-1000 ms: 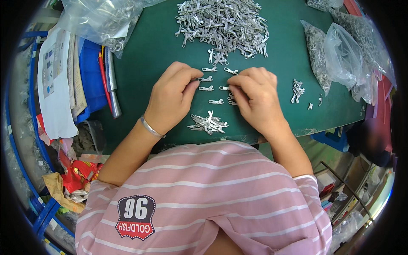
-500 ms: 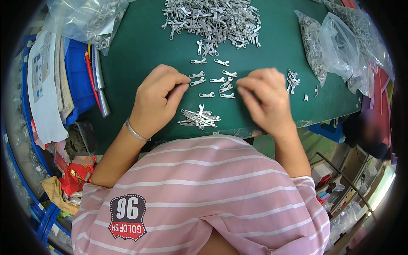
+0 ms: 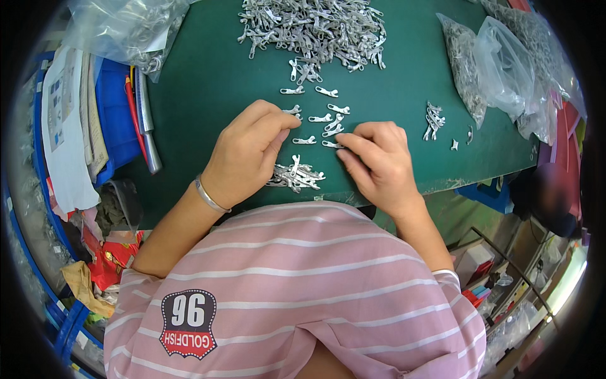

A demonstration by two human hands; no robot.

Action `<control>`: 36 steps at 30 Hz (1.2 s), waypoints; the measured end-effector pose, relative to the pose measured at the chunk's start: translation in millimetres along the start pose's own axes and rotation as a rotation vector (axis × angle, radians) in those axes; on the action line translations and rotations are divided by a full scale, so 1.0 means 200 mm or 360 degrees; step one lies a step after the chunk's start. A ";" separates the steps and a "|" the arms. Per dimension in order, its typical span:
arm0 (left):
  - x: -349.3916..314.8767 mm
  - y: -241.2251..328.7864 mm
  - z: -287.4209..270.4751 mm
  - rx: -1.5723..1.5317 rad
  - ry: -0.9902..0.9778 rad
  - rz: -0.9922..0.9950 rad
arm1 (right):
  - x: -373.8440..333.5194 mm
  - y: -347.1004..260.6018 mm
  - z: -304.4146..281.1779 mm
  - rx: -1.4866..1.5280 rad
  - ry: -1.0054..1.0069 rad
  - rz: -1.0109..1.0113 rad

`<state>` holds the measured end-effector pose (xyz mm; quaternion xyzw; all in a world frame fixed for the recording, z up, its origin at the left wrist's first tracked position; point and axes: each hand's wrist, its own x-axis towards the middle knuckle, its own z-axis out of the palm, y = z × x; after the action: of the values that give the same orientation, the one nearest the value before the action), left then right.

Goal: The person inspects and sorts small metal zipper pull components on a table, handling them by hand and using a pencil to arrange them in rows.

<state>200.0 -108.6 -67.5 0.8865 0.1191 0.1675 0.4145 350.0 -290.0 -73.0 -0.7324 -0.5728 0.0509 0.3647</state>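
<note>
Small silver metal clasps, each with a loop at one end and a hooked end, lie in loose rows on a green tabletop (image 3: 196, 76). My left hand (image 3: 243, 155) is closed in a pinch over a clasp at the left of these rows, which its fingertips mostly cover. Thumb and index finger of my right hand (image 3: 382, 165) close on the end of another clasp (image 3: 331, 144) at the lower right of the rows. Between my hands lies a single clasp (image 3: 303, 140). Nearer my body sits a small pile of clasps (image 3: 299, 176), partly behind my left hand.
A large heap of clasps (image 3: 315, 31) lies at the far side. To the right are a small cluster of clasps (image 3: 433, 120) and clear bags of metal parts (image 3: 464, 66). On the left stand a blue bin (image 3: 120, 117), a red pen (image 3: 134, 110) and another filled bag (image 3: 136, 31).
My left hand has moved right, over a clasp in the rows. My right hand has come left and nearer my body, its fingertips now at the lower right clasp.
</note>
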 end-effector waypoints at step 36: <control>0.12 0.04 0.13 0.0421 0.0113 0.0275 | 0.09 0.05 0.08 -0.0152 0.0128 -0.0096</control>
<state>232.5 -123.3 -71.0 0.9339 0.0780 0.2165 0.2737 356.6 -268.1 -83.9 -0.7328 -0.5812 -0.0168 0.3534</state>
